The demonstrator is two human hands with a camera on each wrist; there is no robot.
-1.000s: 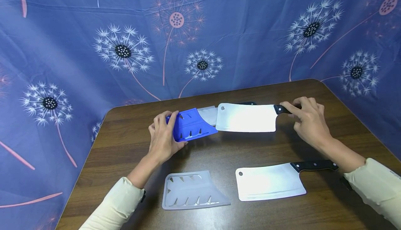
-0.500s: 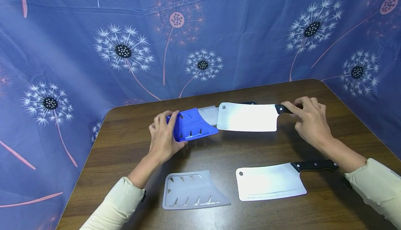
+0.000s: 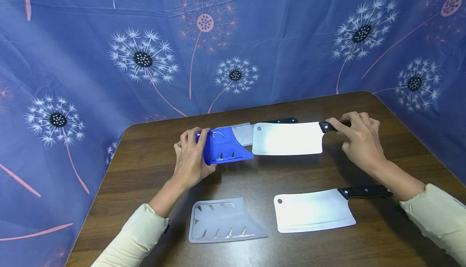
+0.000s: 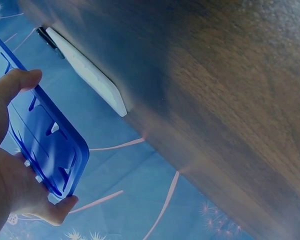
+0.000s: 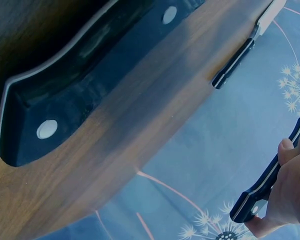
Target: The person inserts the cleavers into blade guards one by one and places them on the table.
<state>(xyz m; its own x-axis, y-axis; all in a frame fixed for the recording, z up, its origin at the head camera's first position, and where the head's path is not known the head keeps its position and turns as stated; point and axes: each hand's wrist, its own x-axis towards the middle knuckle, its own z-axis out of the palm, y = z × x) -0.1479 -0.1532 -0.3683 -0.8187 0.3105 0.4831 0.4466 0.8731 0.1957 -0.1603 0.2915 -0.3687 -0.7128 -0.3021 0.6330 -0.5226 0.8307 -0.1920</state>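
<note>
My left hand (image 3: 191,151) holds a blue plastic blade sheath (image 3: 227,145) by its closed left end. The left wrist view shows thumb and fingers spread across the opposite edges of this slotted sheath (image 4: 50,140). On the other side, my right hand (image 3: 360,139) grips the black handle (image 3: 327,127) of a cleaver, its broad blade (image 3: 287,138) pointing left. The blade's front end is right at the sheath's open right side, the two raised over the table. Fingers wrap the cleaver handle (image 5: 265,185) in the right wrist view.
Nearer on the wooden table (image 3: 145,170) lie a translucent white sheath (image 3: 225,220) and a second cleaver (image 3: 313,212), handle rightward. Behind the held pieces, a whitish sheath (image 3: 243,133) and a black handle (image 3: 287,120) lie partly hidden. A blue dandelion-print cloth (image 3: 284,56) hangs behind.
The blue sheath has turned slightly and shifted a little right. The held cleaver has dipped a few pixels, uncovering more of the black handle behind it. Things lying on the table stay put.
</note>
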